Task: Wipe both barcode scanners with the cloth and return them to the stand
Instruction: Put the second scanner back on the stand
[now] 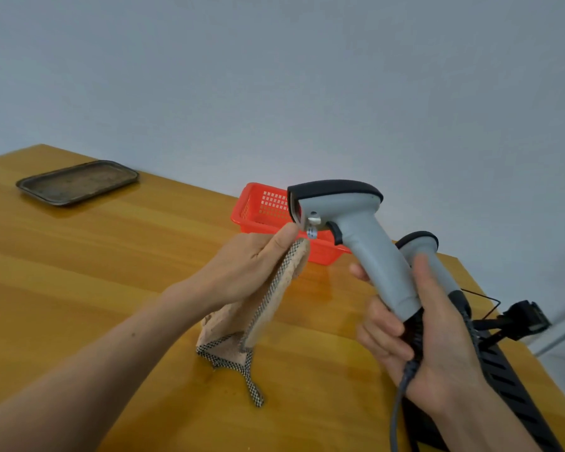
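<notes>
My right hand [431, 340] grips the handle base of a grey barcode scanner [359, 236] with a black top, held upright above the table, its window facing left. My left hand [245, 269] holds a beige cloth [268, 301] with a checkered border; the cloth's top edge is just below the scanner's nose and its lower end hangs to the table. A second grey scanner [434, 256] stands behind the first, on the black stand [503, 363] at the right. A grey cable [397, 409] runs down from my right hand.
A red plastic basket [258, 207] sits behind the scanner near the wall. A dark metal tray [79, 182] lies at the far left of the wooden table [111, 272]. The table's right edge runs close beside the stand.
</notes>
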